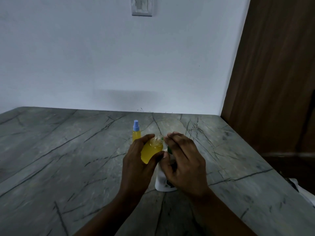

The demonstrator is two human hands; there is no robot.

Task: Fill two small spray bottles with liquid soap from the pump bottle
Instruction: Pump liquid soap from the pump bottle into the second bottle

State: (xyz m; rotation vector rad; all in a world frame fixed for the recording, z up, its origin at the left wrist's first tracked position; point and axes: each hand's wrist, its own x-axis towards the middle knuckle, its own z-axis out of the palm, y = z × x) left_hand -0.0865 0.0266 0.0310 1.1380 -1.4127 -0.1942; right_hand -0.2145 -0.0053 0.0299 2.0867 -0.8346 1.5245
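My left hand (136, 160) grips a small clear spray bottle (151, 150) full of yellow soap, tilted, with its threaded neck bare and pointing up to the right. Right beside that neck, my right hand (184, 160) hovers over the white pump bottle (162, 181), which stands on the counter; a bit of the pump's green top (169, 149) shows under my fingers. Whether the right hand presses or pinches the pump is hidden. A second small spray bottle (136, 132), yellow-filled with a blue spray cap, stands upright just behind my left hand.
The grey veined stone counter (68, 159) runs back to a white wall (119, 57) with a switch plate (141, 5) high up. A brown wooden panel (272, 82) borders the counter's right side. Something white (305, 191) lies past the right edge.
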